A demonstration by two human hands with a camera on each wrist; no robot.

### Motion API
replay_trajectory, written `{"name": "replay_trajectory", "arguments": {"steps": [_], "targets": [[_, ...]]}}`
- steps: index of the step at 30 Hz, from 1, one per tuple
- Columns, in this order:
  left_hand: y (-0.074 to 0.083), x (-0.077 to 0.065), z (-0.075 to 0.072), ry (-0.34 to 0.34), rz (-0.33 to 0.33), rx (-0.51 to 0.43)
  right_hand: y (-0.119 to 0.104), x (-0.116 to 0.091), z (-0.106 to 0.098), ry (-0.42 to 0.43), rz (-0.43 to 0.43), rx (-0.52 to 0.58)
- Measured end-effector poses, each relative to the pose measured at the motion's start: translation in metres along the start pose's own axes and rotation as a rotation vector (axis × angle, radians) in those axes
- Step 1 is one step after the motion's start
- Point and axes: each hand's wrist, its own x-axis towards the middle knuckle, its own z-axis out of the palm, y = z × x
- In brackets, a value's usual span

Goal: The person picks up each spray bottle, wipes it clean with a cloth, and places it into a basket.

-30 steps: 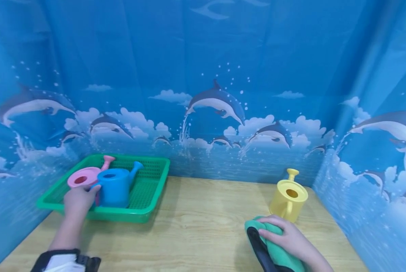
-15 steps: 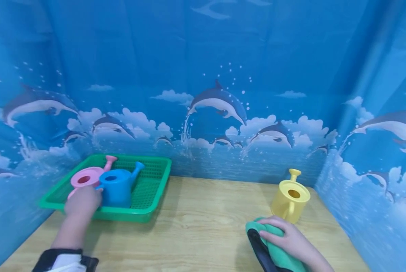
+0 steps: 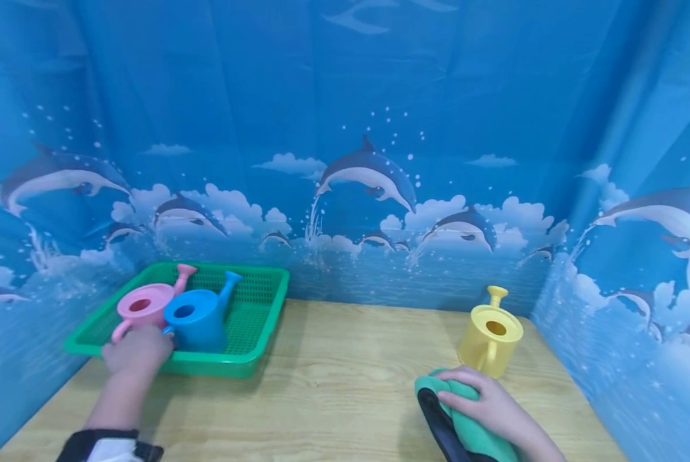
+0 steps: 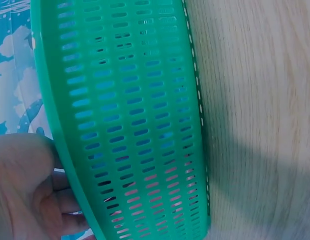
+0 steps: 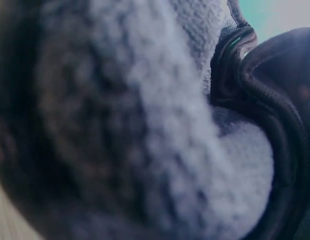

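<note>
My left hand (image 3: 138, 353) reaches over the front rim of the green basket (image 3: 241, 367) and grips the handle side of a blue watering can (image 3: 199, 327). That can leans toward me inside the basket. A pink watering can (image 3: 148, 301) sits to its left, close to my hand. In the left wrist view, my left fingers (image 4: 65, 200) are curled behind the basket rim, and the handle is hidden. My right hand (image 3: 483, 401) holds a bunched green cloth (image 3: 474, 430) with black edging. The cloth's fuzzy side (image 5: 164, 125) fills the right wrist view.
Behind my right hand, a yellow watering can (image 3: 491, 343) stands upright on the wooden table (image 3: 333, 385). A blue dolphin-print curtain (image 3: 345, 96) encloses the table at the back and both sides.
My left hand has moved down and slightly toward me at the handle, and the blue watering can has tilted toward me. My right hand with the cloth has stayed in place.
</note>
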Motion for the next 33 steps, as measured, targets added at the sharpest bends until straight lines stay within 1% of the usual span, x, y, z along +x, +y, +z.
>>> {"name": "replay_trajectory", "arguments": {"steps": [3,7,10,15,18,21,22,23,26,29,33], "targets": [[-0.001,0.0,0.001,0.017,0.006,-0.009,0.0,0.001,-0.001,0.001,-0.024,-0.008],[-0.003,0.0,0.002,0.036,0.02,-0.023,-0.001,0.0,-0.003,0.013,-0.022,-0.032],[-0.003,-0.001,0.001,0.046,0.024,-0.03,-0.002,0.0,-0.006,0.03,0.027,-0.038],[0.001,-0.003,-0.003,0.065,0.01,-0.041,-0.003,-0.001,-0.011,0.049,0.087,-0.024],[0.006,-0.006,-0.005,0.082,0.018,-0.046,-0.001,-0.001,-0.015,0.038,0.116,-0.007],[0.013,-0.013,-0.008,0.107,0.039,-0.064,0.001,-0.002,-0.019,0.026,0.134,0.011],[0.017,-0.016,-0.008,0.132,0.052,-0.073,0.001,-0.003,-0.02,0.02,0.152,0.018],[0.021,-0.019,-0.008,0.163,0.062,-0.088,0.002,-0.003,-0.021,0.025,0.15,0.014],[0.037,-0.03,-0.009,0.285,0.109,-0.15,0.005,-0.005,-0.027,0.046,0.16,-0.005],[0.056,-0.041,-0.011,0.387,0.184,-0.221,0.007,-0.007,-0.033,0.055,0.194,-0.011],[0.082,-0.057,-0.014,0.472,0.326,-0.321,0.011,-0.012,-0.042,0.047,0.27,-0.003]]}}
